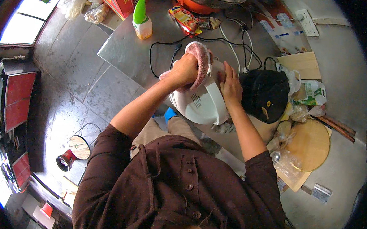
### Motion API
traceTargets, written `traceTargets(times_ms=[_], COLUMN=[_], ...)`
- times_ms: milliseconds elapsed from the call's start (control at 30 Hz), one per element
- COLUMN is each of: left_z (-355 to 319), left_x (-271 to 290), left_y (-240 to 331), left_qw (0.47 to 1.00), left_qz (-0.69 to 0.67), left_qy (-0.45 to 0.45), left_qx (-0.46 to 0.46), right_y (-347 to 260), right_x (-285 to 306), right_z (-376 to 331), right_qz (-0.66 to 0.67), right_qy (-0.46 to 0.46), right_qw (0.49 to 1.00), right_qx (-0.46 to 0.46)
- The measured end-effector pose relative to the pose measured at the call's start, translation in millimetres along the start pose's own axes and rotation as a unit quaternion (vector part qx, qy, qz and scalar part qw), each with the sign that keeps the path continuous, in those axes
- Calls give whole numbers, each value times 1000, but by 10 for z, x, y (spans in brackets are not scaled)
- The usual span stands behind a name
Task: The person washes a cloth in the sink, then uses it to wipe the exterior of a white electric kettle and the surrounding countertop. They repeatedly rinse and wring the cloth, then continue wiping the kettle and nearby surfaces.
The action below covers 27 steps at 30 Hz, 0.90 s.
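White appliance (198, 107) sits tilted at the near edge of the table (121, 47), between both hands; long axis unclear. Left hand (187, 70) grips pink cloth (202, 60) against its far-left part; right hand (232, 86), fingers extended, lies along its right side.

Bottle (142, 27) stands on the desk (122, 48), left of the packet (186, 19). Fabric item (262, 92) lies right of the container (201, 105); board (314, 143) farther right.

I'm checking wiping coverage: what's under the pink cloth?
The white item shows beside the pink cloth; whatever lies directly beneath the cloth and left hand is covered and cannot be seen.
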<state>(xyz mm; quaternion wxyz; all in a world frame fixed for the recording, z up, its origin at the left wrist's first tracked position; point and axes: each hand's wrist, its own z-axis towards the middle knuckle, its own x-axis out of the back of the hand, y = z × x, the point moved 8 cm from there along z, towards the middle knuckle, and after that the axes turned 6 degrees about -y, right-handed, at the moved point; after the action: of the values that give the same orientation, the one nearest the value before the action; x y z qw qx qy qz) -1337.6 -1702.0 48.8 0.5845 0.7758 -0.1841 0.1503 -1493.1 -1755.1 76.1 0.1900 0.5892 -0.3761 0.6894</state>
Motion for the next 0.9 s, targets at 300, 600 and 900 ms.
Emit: traceTargets(times_ms=[300,600,900], left_z=[-120,-127,-708], left_x=[69,143,-443], left_y=[159,-57,-1248], left_qw=[986,949,882], left_qz=[2,73,-207], left_qy=[16,122,424], left_qx=[-163,-281,-9], right_y=[-38,49,46], right_x=[1,-7,-41], right_z=[19,10,29], right_qz=[31,52,28], right_qy=[7,-1,1], right_qw=[999,998,1000], right_qx=[12,-24,0])
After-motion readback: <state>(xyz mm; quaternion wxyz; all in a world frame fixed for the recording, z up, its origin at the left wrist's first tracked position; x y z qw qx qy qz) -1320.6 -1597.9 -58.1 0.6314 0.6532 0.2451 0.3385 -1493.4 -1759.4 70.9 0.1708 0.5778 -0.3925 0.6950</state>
